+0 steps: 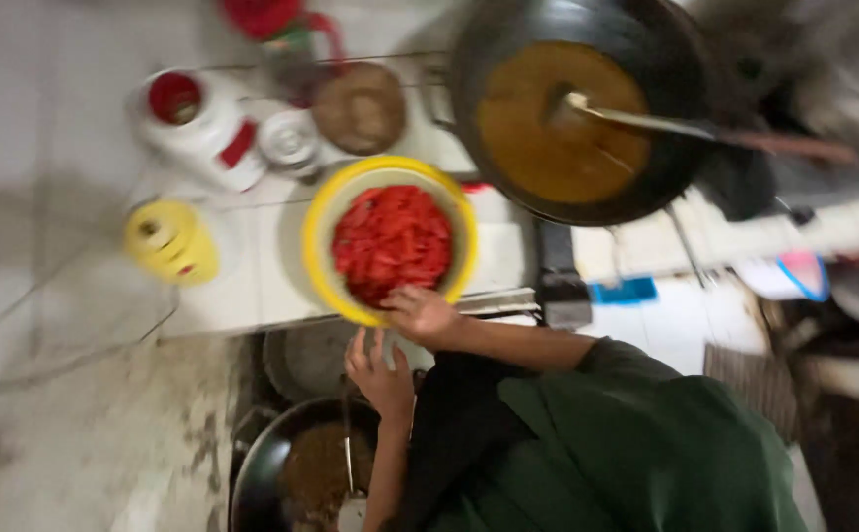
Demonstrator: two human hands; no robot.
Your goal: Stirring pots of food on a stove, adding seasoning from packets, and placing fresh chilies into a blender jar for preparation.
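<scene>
Yellow bowl (326, 212) of red cut pieces (392, 241) is seen on the white counter (242, 271), below the dark wok (567, 108) of brown sauce. One hand (422, 313) is laid on the bowl's near rim, fingers curled over the edge; which hand it is cannot be told, since the view is blurred. The other hand (378, 372) is held just below the bowl, fingers loosely spread, gripping nothing, above a dark pot (262, 468).

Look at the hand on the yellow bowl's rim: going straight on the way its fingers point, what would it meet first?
Probably the red pieces inside the yellow bowl; that hand points across the rim toward them, though blur makes depth uncertain.
</scene>
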